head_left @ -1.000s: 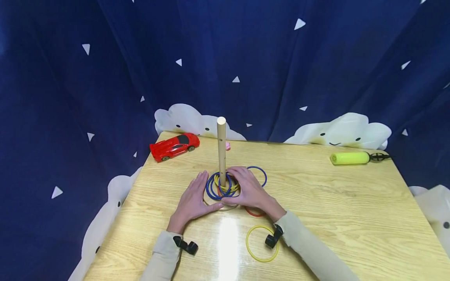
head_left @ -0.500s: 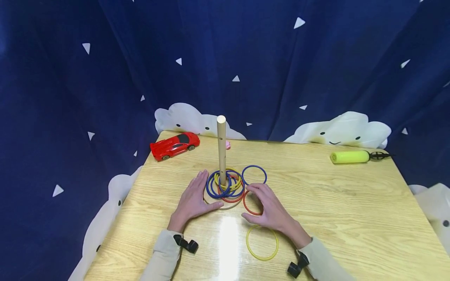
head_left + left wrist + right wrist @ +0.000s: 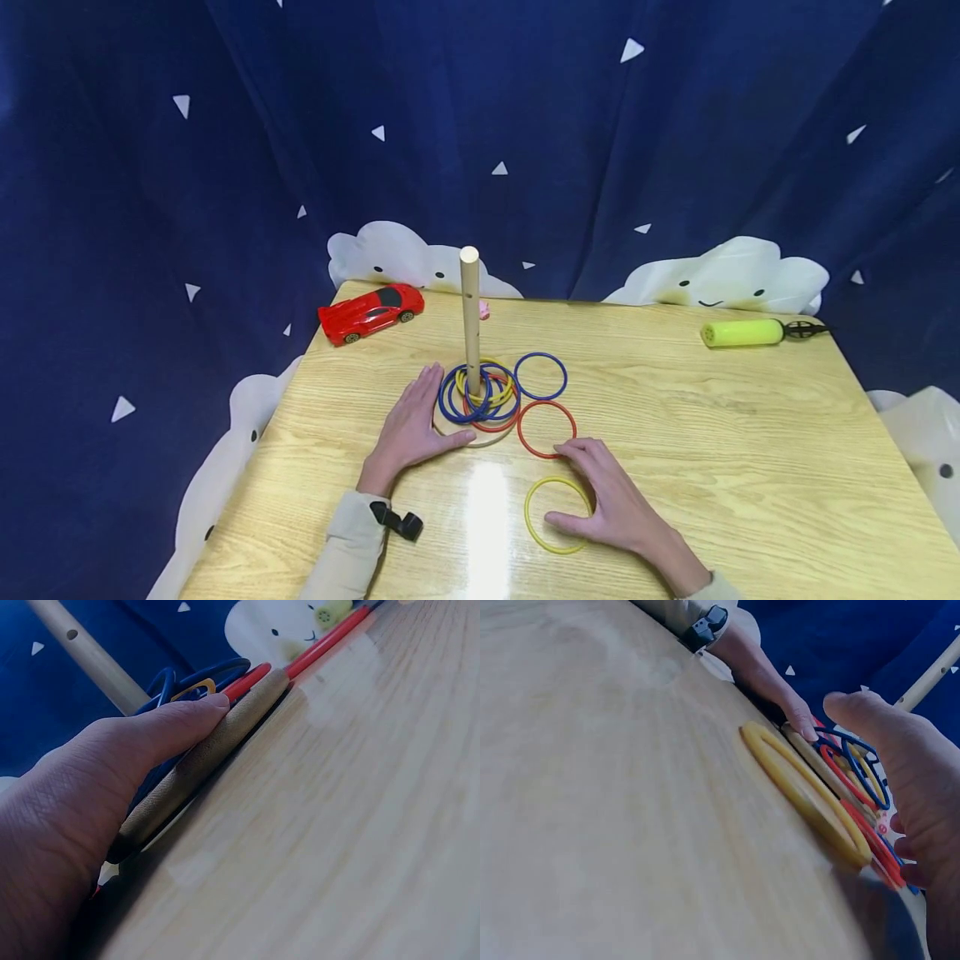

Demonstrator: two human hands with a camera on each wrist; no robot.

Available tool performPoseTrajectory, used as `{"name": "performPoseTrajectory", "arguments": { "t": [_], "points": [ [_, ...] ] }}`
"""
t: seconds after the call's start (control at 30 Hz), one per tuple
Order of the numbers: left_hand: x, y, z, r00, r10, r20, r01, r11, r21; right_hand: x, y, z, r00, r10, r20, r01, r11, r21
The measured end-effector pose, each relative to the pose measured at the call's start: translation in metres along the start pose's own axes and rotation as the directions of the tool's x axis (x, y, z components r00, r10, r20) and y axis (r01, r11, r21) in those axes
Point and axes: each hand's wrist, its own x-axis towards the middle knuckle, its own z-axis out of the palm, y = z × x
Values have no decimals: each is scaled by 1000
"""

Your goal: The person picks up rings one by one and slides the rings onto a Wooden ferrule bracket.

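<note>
A wooden peg (image 3: 470, 317) stands upright on a round base (image 3: 486, 439) with several blue, yellow and red rings (image 3: 480, 393) stacked around it. My left hand (image 3: 411, 429) lies flat on the table, thumb (image 3: 150, 731) along the base's edge (image 3: 217, 750). Right of the base lie a loose blue ring (image 3: 540, 359) and a red ring (image 3: 547, 405). Nearer to me, a yellow ring (image 3: 534, 521) lies flat. My right hand (image 3: 611, 504) rests spread over the yellow ring's right side, thumb at its near rim and fingertips by the red ring. In the right wrist view the yellow ring (image 3: 802, 787) lies below my thumb (image 3: 870, 716).
A red toy car (image 3: 371, 312) sits at the table's far left corner. A yellow-green hand pump (image 3: 746, 333) lies at the far right. Something small and pink (image 3: 484, 311) sits behind the peg. Blue curtains with white clouds surround the wooden table (image 3: 750, 467).
My right hand has pulled back from the rings on the peg toward me, onto the yellow ring. The loose red ring is now uncovered. My left hand has stayed put.
</note>
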Motion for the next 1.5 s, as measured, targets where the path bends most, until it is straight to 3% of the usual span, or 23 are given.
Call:
{"name": "performPoseTrajectory", "arguments": {
  "t": [0.3,0.7,1.0,1.27,1.5],
  "points": [
    [3,0,-1,1000,8,-11,-8,1000,-6,-22,2,-3,998,36,46,-33,997,-63],
    [-4,-1,4,1000,5,0,-5,1000,0,-40,-2,-4,996,-76,41,81,986,-146],
    [-6,-4,5,1000,4,-13,-4,1000,-8,-39,-2,3,998,-68,18,70,989,-129],
    [-4,-4,6,1000,5,-23,-5,1000,1,-34,-7,10,995,-89,-38,81,981,-174],
    [-1,-3,4,1000,8,-24,-8,1000,0,-30,-11,10,999,-37,29,42,980,-193]
  ]
}}
